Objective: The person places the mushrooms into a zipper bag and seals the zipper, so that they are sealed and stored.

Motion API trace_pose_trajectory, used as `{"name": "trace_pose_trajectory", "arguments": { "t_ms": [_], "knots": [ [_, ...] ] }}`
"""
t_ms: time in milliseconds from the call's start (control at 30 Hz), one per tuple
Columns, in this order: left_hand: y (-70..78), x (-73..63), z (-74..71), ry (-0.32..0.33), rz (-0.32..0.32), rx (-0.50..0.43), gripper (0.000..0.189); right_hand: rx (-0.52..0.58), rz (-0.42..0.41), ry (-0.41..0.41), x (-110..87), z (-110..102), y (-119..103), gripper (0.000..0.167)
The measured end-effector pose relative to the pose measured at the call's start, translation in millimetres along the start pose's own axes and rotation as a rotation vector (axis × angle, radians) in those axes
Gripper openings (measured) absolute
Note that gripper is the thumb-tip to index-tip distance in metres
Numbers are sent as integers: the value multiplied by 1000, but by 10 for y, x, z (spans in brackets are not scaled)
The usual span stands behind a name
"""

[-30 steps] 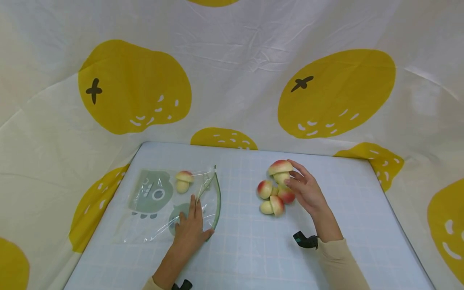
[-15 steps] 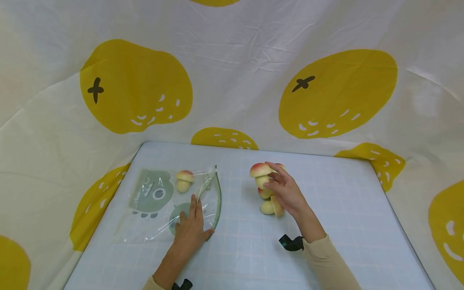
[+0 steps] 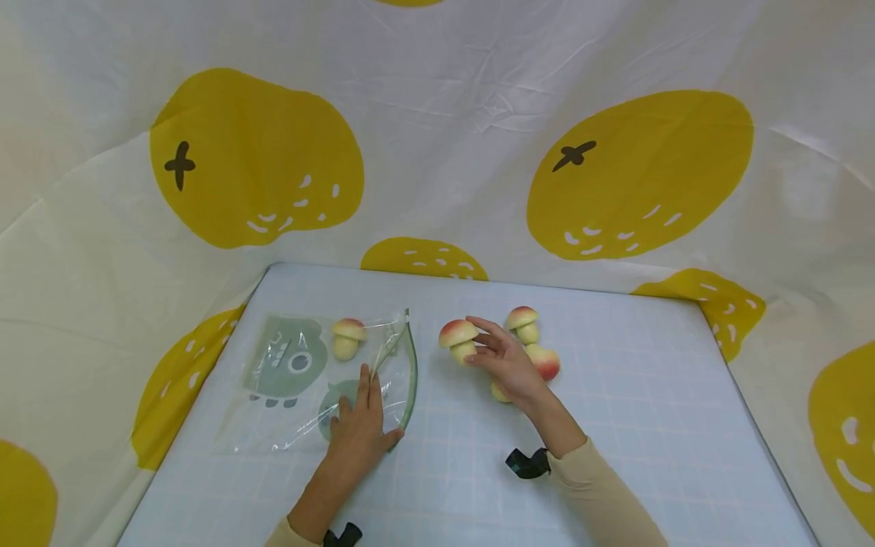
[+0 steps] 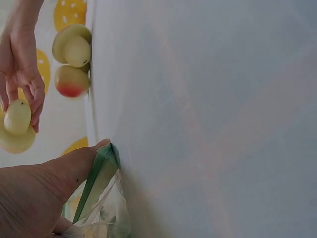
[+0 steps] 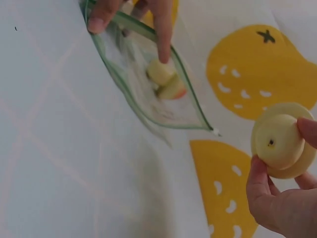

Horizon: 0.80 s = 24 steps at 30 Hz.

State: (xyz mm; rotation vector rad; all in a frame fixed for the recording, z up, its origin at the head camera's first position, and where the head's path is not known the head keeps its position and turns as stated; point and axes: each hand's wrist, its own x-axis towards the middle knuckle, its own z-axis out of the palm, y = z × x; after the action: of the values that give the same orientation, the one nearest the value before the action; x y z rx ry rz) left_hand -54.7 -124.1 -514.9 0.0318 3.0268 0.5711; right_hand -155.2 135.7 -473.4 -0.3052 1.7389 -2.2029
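Observation:
My right hand [image 3: 509, 368] holds a toy mushroom [image 3: 456, 334] with a red-and-cream cap by thumb and fingertips, raised to the right of a clear zip bag [image 3: 413, 372]. In the right wrist view the pale underside of this mushroom [image 5: 280, 141] faces the camera. The left hand [image 3: 358, 433] lies spread over the bag's mouth, its fingers straight on the upper film and the thumb at the near end of the green rim. Between them the mouth gapes, as the right wrist view shows. Inside the bag lies another toy mushroom [image 5: 166, 79].
More toy mushrooms [image 3: 522, 323] lie on the table just beyond and beside my right hand, which partly hides one. The bag has green monster prints [image 3: 290, 361]. A white cloth with yellow fruit shapes [image 3: 639, 175] hangs behind the table's far edge.
My right hand has carried the mushroom leftward from the group toward the bag's mouth, uncovering mushrooms behind it. The left hand and the bag have stayed in place.

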Motion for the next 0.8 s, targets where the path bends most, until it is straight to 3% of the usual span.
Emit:
{"name": "trace_pose_trajectory", "arguments": {
  "t_ms": [333,800],
  "knots": [
    [13,-8,-21,-8,-8,-9,110,-54,35,-37,94,137,247,64],
    [25,-22,-47,-17,-10,-3,109,-246,49,-72,215,371,496,64]
  ]
}}
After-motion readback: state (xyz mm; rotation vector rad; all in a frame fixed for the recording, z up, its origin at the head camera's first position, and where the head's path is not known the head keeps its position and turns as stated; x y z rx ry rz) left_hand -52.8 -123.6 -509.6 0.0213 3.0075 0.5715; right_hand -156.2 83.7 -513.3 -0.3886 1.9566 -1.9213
